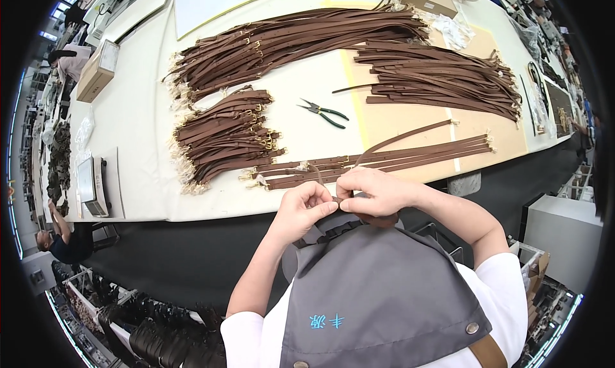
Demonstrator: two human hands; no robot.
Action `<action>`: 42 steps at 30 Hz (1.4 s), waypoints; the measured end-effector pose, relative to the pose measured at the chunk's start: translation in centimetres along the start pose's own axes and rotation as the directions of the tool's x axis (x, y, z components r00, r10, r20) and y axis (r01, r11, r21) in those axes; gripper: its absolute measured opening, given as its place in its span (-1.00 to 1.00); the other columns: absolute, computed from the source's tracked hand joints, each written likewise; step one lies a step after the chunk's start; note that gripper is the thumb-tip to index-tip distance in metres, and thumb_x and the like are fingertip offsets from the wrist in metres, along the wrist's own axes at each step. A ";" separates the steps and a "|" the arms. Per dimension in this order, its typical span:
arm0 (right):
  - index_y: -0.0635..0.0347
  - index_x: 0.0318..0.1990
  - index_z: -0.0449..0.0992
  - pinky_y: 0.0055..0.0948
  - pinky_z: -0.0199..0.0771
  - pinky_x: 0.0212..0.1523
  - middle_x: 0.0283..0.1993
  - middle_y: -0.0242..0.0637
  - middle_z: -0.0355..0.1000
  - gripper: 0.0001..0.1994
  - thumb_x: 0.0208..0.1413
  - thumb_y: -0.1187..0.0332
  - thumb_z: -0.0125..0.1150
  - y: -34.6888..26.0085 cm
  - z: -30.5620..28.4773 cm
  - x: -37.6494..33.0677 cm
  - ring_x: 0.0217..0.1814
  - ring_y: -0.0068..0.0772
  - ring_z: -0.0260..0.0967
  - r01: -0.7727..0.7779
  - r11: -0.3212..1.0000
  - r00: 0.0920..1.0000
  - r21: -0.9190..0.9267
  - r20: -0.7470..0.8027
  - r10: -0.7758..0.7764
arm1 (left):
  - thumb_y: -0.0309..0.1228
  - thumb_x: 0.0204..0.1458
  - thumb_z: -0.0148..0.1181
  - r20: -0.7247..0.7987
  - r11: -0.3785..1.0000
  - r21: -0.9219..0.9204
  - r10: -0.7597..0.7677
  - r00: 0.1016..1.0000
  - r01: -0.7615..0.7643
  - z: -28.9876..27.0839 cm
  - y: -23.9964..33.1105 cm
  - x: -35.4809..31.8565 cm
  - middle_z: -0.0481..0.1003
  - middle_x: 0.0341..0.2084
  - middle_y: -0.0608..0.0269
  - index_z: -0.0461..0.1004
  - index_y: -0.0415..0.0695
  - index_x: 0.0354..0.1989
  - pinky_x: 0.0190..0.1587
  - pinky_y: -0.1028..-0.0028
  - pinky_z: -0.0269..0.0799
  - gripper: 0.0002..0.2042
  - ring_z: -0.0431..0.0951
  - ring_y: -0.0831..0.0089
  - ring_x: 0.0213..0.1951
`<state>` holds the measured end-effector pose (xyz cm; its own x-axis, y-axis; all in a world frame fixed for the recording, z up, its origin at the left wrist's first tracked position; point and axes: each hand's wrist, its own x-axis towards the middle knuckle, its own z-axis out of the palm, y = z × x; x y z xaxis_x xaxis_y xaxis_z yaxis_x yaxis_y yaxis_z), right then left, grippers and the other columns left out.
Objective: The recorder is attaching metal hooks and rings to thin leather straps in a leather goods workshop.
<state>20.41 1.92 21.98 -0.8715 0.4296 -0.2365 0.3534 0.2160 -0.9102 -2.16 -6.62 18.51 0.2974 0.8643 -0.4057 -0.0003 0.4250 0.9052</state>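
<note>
While the left hand [306, 205] and the right hand [375, 192] pinch a brown strap [410, 133] at the near edge of the table [147, 182], its length seemingly arcs far and right. It looks light, pliable yet springy, hardly fragile; flat fingertip holds set close together should steady it best.

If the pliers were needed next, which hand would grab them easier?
Probably the right hand: it looks nearer the pliers, and their green handles angle toward its side. The left hand sits slightly farther off. Both are pinching a brown strap, so neither is free.
</note>
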 end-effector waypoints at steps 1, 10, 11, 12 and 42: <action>0.24 -0.27 0.46 -0.33 0.43 -0.10 -0.33 -0.29 0.50 -0.69 0.38 0.17 0.02 -1.2 -1.6 -0.1 -0.21 -0.40 0.45 -0.380 0.875 0.915 0.299 0.258 0.310 | -0.44 0.12 0.42 0.044 0.990 -0.116 -0.082 0.996 0.086 -0.2 0.0 -0.2 0.47 -0.40 0.51 0.51 -0.13 -0.31 -0.24 0.62 0.29 -0.85 0.34 0.71 -0.36; 0.29 -0.04 0.57 -0.43 0.41 -0.10 -0.25 -0.36 0.54 -0.53 0.45 0.04 -0.14 1.6 0.3 -0.8 -0.18 -0.54 0.40 -0.136 0.825 0.981 0.548 -0.042 0.189 | -0.46 0.19 0.31 -0.095 0.957 -0.278 0.063 0.994 -0.087 -1.5 -1.0 -0.5 0.47 -0.21 0.38 0.42 -0.15 -0.22 -0.13 0.60 0.33 -0.85 0.39 0.67 -0.23; 0.29 -0.04 0.57 -0.45 0.39 -0.11 -0.24 -0.36 0.54 -0.51 0.44 0.01 -0.14 1.5 0.2 -0.9 -0.17 -0.54 0.39 -0.162 0.834 0.976 0.528 -0.037 0.214 | -0.46 0.19 0.31 -0.093 0.956 -0.280 0.064 0.994 -0.088 -1.6 -1.2 -0.7 0.47 -0.21 0.38 0.42 -0.15 -0.22 -0.13 0.60 0.33 -0.85 0.39 0.67 -0.23; 0.29 -0.04 0.57 -0.48 0.37 -0.13 -0.23 -0.36 0.54 -0.49 0.42 -0.01 -0.13 1.5 0.1 -1.0 -0.17 -0.54 0.37 -0.189 0.841 0.971 0.507 -0.033 0.238 | -0.49 0.21 0.27 -0.143 0.978 -0.176 0.088 0.986 -0.112 -1.9 -1.6 -0.8 0.48 -0.23 0.37 0.40 -0.17 -0.22 -0.14 0.58 0.36 -0.87 0.40 0.66 -0.24; 0.30 -0.14 0.62 -0.55 0.43 -0.06 -0.23 -0.48 0.54 -0.75 0.38 0.24 0.24 -0.1 -4.6 0.1 -0.14 -0.67 0.40 -0.093 0.785 0.965 0.612 -0.138 0.223 | -0.26 0.15 0.36 -0.107 0.832 -0.427 0.343 0.933 -0.354 -5.4 -7.4 3.4 0.34 0.38 0.02 0.28 -0.21 0.40 0.51 0.25 -0.04 -0.34 0.13 0.19 0.50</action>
<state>21.89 5.96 23.67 -0.7153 0.5840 -0.3838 0.1506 -0.4074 -0.9007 -6.33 -5.30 9.76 0.1756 0.9810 -0.0821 -0.5137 0.1624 0.8425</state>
